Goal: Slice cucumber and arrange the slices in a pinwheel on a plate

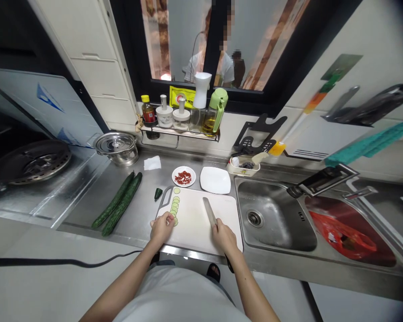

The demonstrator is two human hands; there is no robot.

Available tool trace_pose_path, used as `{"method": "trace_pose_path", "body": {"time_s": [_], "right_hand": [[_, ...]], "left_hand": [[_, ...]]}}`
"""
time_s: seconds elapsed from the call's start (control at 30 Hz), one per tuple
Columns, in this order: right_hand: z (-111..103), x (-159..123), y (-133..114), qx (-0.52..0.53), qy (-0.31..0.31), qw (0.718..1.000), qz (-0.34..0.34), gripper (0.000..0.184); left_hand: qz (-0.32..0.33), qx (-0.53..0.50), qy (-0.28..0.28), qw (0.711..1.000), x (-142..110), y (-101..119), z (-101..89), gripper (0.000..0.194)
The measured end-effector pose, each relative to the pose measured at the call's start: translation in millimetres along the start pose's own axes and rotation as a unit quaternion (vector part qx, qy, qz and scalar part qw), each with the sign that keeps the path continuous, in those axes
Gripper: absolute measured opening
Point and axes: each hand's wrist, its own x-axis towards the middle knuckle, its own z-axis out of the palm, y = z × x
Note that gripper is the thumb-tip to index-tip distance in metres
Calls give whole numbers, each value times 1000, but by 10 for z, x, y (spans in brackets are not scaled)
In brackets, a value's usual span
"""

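Observation:
A white cutting board [194, 228] lies on the counter in front of me. Overlapping cucumber slices [175, 205] run in a row along its left side, with one slice [176, 190] apart at the far end. At the near end of that row, my left hand [163, 226] has its fingers curled together against the slices; what they pinch, if anything, is hidden. My right hand [224, 236] is closed around the handle of a kitchen knife [209, 212], its blade pointing away over the board. Left of the board sits a dark green cucumber end [158, 193].
Two whole cucumbers [122, 203] lie to the left. Behind the board are a plate of chopped red pieces [184, 176] and a white square plate [215, 180]. A sink [275, 214] adjoins on the right. A steel pot [117, 147] stands back left, below a condiment shelf [181, 131].

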Motion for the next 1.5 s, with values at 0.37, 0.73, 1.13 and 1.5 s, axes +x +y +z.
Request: {"method": "trace_pose_path", "body": {"time_s": [0.37,0.73,1.13,1.5], "right_hand": [[-38,-8,-8,4,-3,1000,0,32],[-20,7,3,2,-3,1000,-2,31],[-38,-1,-12,2,-14,1000,4,30],[12,-58,14,1,-5,1000,-4,26]], "left_hand": [[-1,72,26,997,18,-112,-34,10],[14,103,34,994,-34,-72,-67,19],[2,54,66,996,616,327,-132,27],[36,210,17,977,1199,527,-60,25]]}}
